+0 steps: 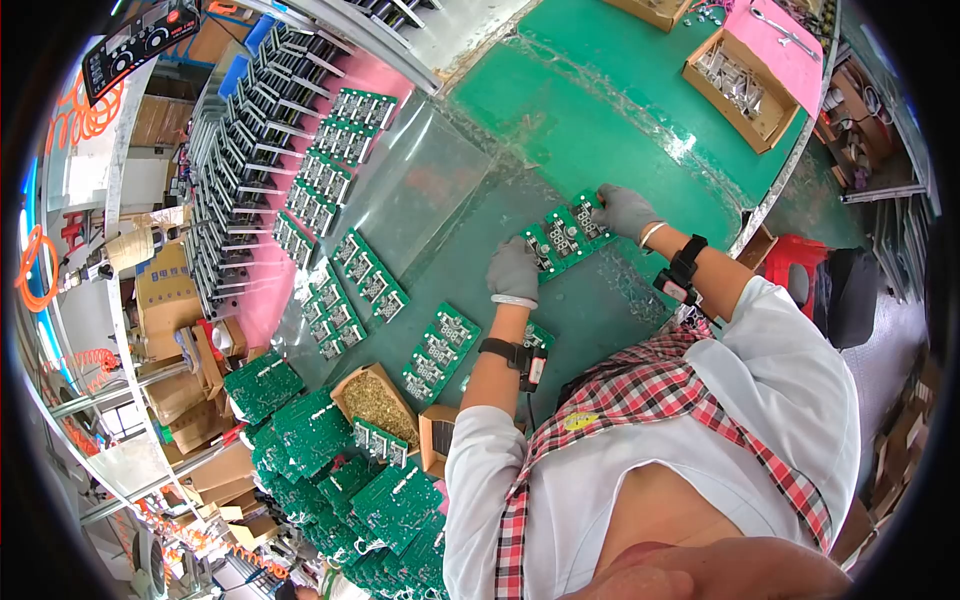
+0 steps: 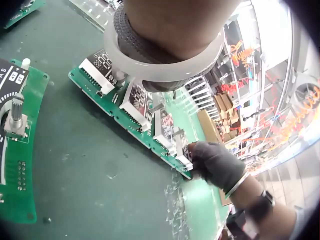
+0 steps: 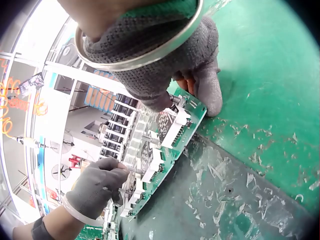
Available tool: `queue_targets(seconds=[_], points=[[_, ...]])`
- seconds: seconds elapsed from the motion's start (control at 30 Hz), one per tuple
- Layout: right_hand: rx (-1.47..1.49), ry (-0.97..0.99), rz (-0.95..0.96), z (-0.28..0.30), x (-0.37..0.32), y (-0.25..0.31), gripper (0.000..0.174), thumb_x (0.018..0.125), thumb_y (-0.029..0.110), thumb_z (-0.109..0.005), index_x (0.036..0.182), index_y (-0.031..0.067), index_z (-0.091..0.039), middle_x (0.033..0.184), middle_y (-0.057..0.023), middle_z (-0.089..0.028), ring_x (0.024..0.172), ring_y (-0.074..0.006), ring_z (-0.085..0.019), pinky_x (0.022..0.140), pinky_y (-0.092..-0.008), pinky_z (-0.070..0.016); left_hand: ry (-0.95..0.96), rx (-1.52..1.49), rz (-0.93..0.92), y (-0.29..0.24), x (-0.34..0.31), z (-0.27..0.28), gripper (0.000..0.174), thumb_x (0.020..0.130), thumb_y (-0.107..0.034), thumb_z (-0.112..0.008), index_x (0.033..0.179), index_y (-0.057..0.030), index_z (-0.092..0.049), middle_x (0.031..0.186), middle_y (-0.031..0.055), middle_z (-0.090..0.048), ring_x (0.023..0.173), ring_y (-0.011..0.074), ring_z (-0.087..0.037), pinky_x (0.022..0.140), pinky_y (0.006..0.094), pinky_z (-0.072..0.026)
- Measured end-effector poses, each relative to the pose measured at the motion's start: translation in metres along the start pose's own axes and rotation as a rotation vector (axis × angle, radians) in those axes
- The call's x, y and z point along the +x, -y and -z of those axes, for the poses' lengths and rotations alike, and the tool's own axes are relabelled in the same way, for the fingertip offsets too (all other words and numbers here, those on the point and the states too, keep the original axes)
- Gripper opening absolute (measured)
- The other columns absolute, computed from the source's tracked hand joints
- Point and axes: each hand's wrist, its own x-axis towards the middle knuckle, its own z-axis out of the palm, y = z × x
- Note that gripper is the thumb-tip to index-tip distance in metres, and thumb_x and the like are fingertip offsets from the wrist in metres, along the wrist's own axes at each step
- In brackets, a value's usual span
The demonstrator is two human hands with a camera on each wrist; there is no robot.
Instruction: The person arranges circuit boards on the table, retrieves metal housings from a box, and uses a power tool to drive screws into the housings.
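Bare green tabletop (image 1: pixel 610 110) beyond the circuit board panel (image 1: pixel 565 237): widest free stretch. Cardboard box of metal parts (image 1: pixel 737 85) closes its far right. Panel spans left hand (image 1: pixel 513 270) to right hand (image 1: pixel 625 210), blocking the middle. Left side crowded: rows of boards (image 1: pixel 368 278) on the clear plastic sheet (image 1: pixel 420 190). Another board panel (image 1: pixel 440 352) lies just beside the left forearm; box of small parts (image 1: pixel 375 400) and stacked boards (image 1: pixel 330 470) are behind it.

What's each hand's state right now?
Left hand: holding one end of the green circuit board panel.
Right hand: holding its other end.
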Motion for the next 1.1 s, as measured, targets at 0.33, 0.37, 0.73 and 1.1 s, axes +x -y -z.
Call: queue_targets(seconds=[0.33,0.37,0.73,1.1], points=[[0.009,0.011,-0.044,-0.002,0.002,0.0,0.039,0.074,0.028,-0.059,0.103,0.0036,-0.053,0.098,-0.0156,-0.059,0.091,-0.0316,-0.057,0.079,-0.039,-0.0452,0.001,-1.055,0.277,0.033,-0.004,-0.013,0.015,0.084,-0.015,-0.047,0.078,-0.0031,-0.053,0.06,0.0052,-0.051,0.045,0.0137,-0.048,0.04,0.028,-0.0391],[0.005,0.006,-0.041,-0.001,0.001,0.0,0.039,0.074,0.028,-0.059,0.103,0.0036,-0.053,0.097,-0.0157,-0.059,0.091,-0.0316,-0.057,0.078,-0.039,-0.0453,-0.007,-1.248,0.355,0.032,-0.005,-0.007,0.017,0.086,-0.017,-0.046,0.077,-0.0027,-0.052,0.057,0.0033,-0.048,0.039,0.0102,-0.043,0.035,0.0259,-0.036],[-0.016,0.006,-0.064,0.003,-0.004,0.005,0.039,0.074,0.03,-0.059,0.103,0.0039,-0.054,0.097,-0.016,-0.059,0.091,-0.0315,-0.057,0.078,-0.0391,-0.0457,-0.052,-0.645,0.008,-0.013,0.008,0.012,0.02,0.07,-0.008,-0.061,0.085,-0.0027,-0.049,0.071,0.0101,-0.055,0.059,0.0223,-0.056,0.053,0.0328,-0.0448],[0.071,-0.016,0.002,-0.002,-0.002,-0.004,0.04,0.076,0.03,-0.059,0.103,0.0019,-0.053,0.1,-0.0171,-0.058,0.095,-0.0317,-0.055,0.08,-0.0393,-0.0441,0.283,0.166,-0.075,-0.062,0.014,0.015,0.036,0.076,-0.033,-0.061,0.096,-0.0036,-0.054,0.095,0.0182,-0.06,0.09,0.0349,-0.057,0.075,0.0429,-0.0455]])
